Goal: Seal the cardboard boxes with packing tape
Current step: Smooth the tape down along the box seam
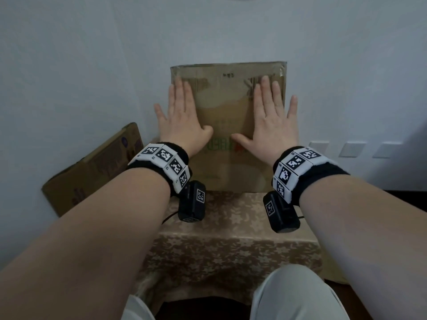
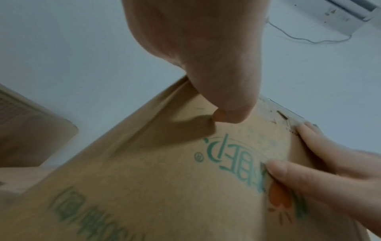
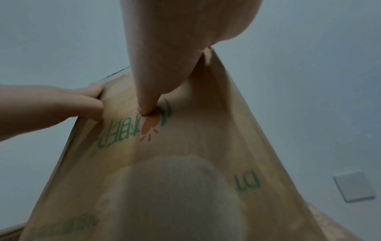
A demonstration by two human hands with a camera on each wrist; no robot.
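A flattened brown cardboard box (image 1: 227, 116) with green and orange print stands upright on the table, against the white wall. My left hand (image 1: 182, 114) lies flat on its left part, fingers straight and spread, the little finger past the box's left edge. My right hand (image 1: 270, 114) presses flat on its right part in the same way. In the left wrist view my left thumb (image 2: 206, 73) touches the printed cardboard (image 2: 144, 179), with my right hand (image 2: 319, 163) beside it. The right wrist view shows my right thumb (image 3: 163, 73) on the orange mark. No tape roll is in view.
A second cardboard box (image 1: 92, 172) leans at the left against the wall. The table (image 1: 231, 239) wears a brown floral cloth. White wall plates (image 1: 351, 150) sit at the right. My knees (image 1: 295, 296) are at the table's near edge.
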